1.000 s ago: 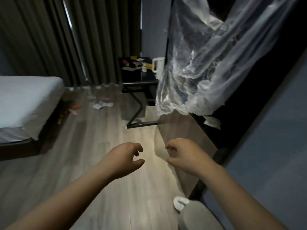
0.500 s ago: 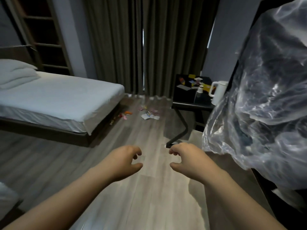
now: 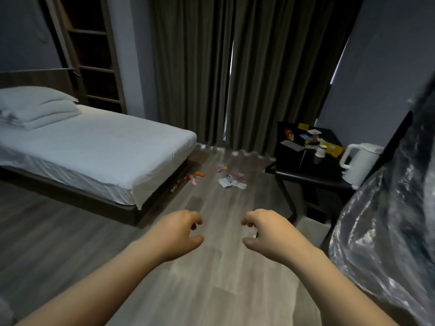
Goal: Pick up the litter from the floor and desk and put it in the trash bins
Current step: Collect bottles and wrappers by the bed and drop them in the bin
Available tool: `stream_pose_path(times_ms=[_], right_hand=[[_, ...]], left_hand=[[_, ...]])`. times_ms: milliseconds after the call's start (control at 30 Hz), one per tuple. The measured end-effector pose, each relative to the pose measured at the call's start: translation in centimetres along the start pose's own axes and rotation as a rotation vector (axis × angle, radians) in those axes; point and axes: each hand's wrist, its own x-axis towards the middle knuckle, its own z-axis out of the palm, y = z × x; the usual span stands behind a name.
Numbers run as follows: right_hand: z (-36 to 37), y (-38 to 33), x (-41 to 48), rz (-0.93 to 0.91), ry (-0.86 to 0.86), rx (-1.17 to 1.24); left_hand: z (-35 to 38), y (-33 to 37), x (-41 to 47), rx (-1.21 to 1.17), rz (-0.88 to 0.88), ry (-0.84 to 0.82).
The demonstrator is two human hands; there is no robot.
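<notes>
Plastic sheet (image 3: 388,231) slid rightward in view; left hand (image 3: 179,234), right hand (image 3: 266,231) hover empty, fingers (image 3: 195,218) loosely curled; litter (image 3: 231,182) ahead.

On my left I see a low bed with a white sheet (image 3: 94,147), with folded white pillows (image 3: 40,107) stacked at its head. Dark olive pleated curtains (image 3: 200,67) hang behind it. At right a white plastic electric kettle (image 3: 357,163) stands upright beside crinkled clear plastic sheeting (image 3: 388,231).

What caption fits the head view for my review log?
Left hand and right hand, both empty, hover above the floor; litter lies ahead between bed and desk.
</notes>
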Motion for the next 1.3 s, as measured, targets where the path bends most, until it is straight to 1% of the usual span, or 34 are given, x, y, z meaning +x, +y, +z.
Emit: stream_pose_path(times_ms=[133, 300, 533, 800, 933, 1100, 1300], right_hand=[[0.7, -0.2, 6.9, 0.012, -0.010, -0.005], [1.8, 1.4, 13.8, 0.029, -0.054, 0.003], [2.4, 7.3, 24.6, 0.039, -0.069, 0.014], [1.1, 14.0, 38.3, -0.023, -0.078, 0.020], [1.4, 15.9, 43.9, -0.043, -0.112, 0.019], [2.6, 17.4, 51.7, -0.036, -0.157, 0.043], [4.5, 17.4, 62.5, 0.013, -0.191, 0.031]], left_hand=[[-1.5, -4.2, 5.3, 0.008, 0.003, -0.024], [-1.8, -7.4, 12.0, -0.007, -0.003, -0.064], [-1.7, -9.8, 23.2, -0.016, -0.022, -0.068], [-2.4, -11.9, 36.2, 0.011, -0.094, -0.059], [-2.1, -14.0, 41.2, -0.016, -0.128, -0.094], [-1.8, -18.0, 48.2, -0.023, -0.111, -0.112], [-2.3, -25.0, 58.0, -0.031, -0.127, -0.146]])
